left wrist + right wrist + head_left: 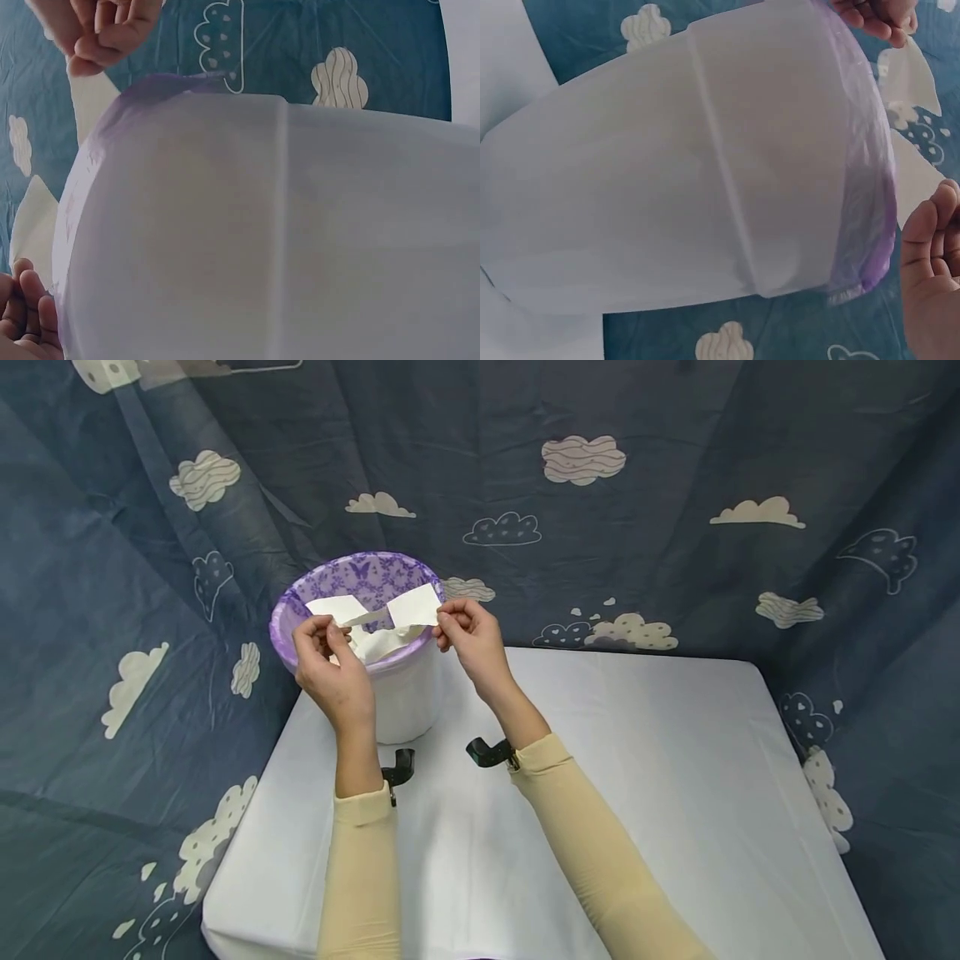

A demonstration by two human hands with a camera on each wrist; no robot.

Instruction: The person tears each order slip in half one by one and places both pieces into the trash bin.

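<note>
My left hand [333,681] pinches a piece of white paper [337,607] at its lower edge, over the near left rim of a white bin [405,702]. Opposite it, my right hand [478,647] pinches another white paper part [415,607] between thumb and fingers. A narrow strip runs between the two parts; I cannot tell whether they are still joined. The bin wears a purple patterned liner [375,572] folded over its rim, and more white paper [382,645] shows inside. In the right wrist view the paper [919,176] by my right hand extends beyond the rim.
The bin stands at the back left of a table with a white cloth [637,777]. A dark blue curtain [637,560] with cloud prints surrounds the table at the back and sides. A black wrist camera [489,752] sticks out from the right wrist, another [401,767] from the left.
</note>
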